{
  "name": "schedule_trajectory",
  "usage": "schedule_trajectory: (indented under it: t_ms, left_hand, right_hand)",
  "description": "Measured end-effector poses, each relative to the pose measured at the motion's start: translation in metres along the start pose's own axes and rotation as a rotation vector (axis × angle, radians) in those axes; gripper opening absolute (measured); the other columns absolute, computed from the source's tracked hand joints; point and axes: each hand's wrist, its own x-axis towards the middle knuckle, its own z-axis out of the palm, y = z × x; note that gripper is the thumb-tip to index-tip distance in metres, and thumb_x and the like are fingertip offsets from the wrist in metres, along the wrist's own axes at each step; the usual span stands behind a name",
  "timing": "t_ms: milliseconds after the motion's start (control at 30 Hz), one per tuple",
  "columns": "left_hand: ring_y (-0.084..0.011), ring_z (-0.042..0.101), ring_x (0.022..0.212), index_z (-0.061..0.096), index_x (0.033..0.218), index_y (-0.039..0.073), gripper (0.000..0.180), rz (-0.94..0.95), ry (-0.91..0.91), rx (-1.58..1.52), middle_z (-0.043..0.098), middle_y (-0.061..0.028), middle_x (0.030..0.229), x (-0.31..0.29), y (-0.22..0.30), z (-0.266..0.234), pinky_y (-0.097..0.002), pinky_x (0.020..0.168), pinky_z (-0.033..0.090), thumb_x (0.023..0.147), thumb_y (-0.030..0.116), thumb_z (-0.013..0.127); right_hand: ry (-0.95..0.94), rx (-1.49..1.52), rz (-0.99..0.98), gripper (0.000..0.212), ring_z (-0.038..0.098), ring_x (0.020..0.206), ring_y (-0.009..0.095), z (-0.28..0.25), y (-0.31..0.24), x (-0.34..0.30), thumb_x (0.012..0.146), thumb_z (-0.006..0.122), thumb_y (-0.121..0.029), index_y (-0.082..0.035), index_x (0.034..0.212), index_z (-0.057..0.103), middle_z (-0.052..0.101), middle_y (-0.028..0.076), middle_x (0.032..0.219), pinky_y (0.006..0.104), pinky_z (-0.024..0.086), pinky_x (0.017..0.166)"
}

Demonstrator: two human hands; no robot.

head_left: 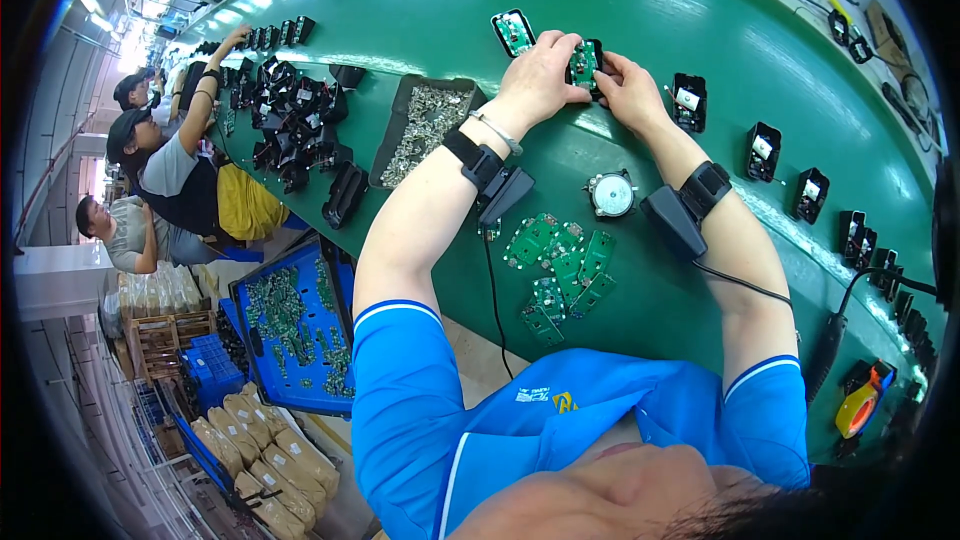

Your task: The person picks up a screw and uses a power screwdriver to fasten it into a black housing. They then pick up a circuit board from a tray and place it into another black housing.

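At the middle of the green table, my left hand [541, 76] grips a small black plastic housing with a green circuit board [583, 64] in it. My right hand [632, 92] closes on the same housing from the other side, fingers bent at its edge. Just left of my fingers lies another housing with a circuit board [514, 32]. To the right stands an open black housing [688, 102] with a white part inside. A loose pile of green circuit boards [566, 265] and a round metal-and-white device [611, 194] lie nearer to me.
A black tray of small metal parts [425, 125] stands left, beside heaped black housings [300, 115]. More open housings [765, 150] run along the right. An orange-yellow tape dispenser [862, 402] sits near right. A blue bin of boards [290, 330] is lower left. Co-workers [165, 155] work farther left.
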Motion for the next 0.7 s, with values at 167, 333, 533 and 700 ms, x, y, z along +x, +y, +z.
schedule_trajectory:
  t_ms: [167,333,533,700]
  left_hand:
    - [-0.0320,0.052,0.093,0.043,0.110,0.005,0.066,-0.027,0.009,0.015,0.046,-0.0145,0.109,0.000,-0.001,0.000,-0.0375,0.076,0.045,0.056,0.026,0.074]
    - [-0.0315,0.052,0.091,0.044,0.110,0.005,0.065,-0.014,0.012,0.057,0.047,-0.0141,0.108,-0.002,-0.001,-0.001,-0.0371,0.075,0.045,0.056,0.026,0.074]
    - [-0.0301,0.054,0.088,0.044,0.112,0.006,0.065,0.009,-0.005,0.138,0.048,-0.0128,0.107,-0.004,-0.001,-0.002,-0.0366,0.072,0.046,0.058,0.031,0.072]
    - [-0.0297,0.055,0.087,0.042,0.115,0.006,0.068,0.035,-0.031,0.153,0.048,-0.0122,0.108,-0.005,-0.005,0.002,-0.0362,0.072,0.046,0.059,0.033,0.071]
  right_hand:
    - [-0.008,0.089,0.033,0.042,0.058,0.079,0.021,0.001,-0.003,-0.001,0.075,0.056,-0.019,-0.001,0.112,0.048,0.057,0.013,0.095,0.0311,0.046,0.072]
    - [-0.017,0.064,0.021,0.042,0.058,0.078,0.021,0.002,-0.003,0.000,0.076,0.056,-0.019,-0.001,0.112,0.048,0.057,0.013,0.094,0.0308,0.046,0.071]
    - [-0.026,-0.057,0.028,0.043,0.058,0.081,0.026,0.001,-0.020,0.003,0.075,0.056,-0.028,-0.003,0.110,0.050,0.056,0.015,0.096,0.0333,0.045,0.073]
    - [0.009,-0.295,0.065,0.042,0.054,0.091,0.028,0.004,-0.022,0.008,0.075,0.054,-0.034,-0.007,0.108,0.052,0.056,0.016,0.098,0.0360,0.043,0.078]
